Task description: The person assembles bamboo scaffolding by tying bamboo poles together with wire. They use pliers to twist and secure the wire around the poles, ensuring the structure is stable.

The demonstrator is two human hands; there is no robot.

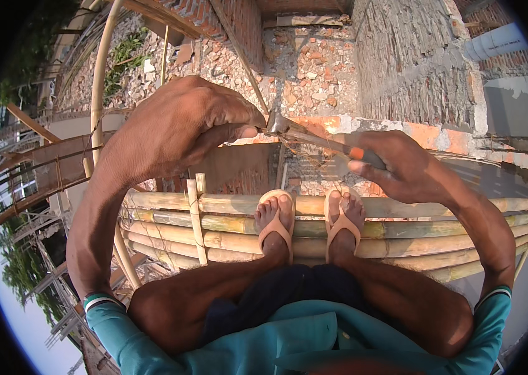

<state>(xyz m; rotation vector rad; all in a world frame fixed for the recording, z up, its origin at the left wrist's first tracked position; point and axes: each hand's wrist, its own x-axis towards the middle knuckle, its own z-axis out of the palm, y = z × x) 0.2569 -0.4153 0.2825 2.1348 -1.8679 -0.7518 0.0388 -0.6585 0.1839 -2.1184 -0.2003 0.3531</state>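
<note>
The left hand point(195, 125) is raised in front of the person, with its thumb and fingers pressed together just beside the metal head of a hand tool point(319, 140); I cannot tell if something thin is pinched between them. The right hand point(404, 165) is closed around the dark grip of this tool, which has an orange band. The tool is between the two hands, its head toward the left one. Below them, the person's feet, in light orange sandals point(285, 235), rest on a platform of bamboo poles point(401, 229) laid side by side. An upright bamboo pole point(99, 87) stands to the left. Farther away, broken brick rubble point(320, 78) lies beside a rough wall point(414, 62).
</note>
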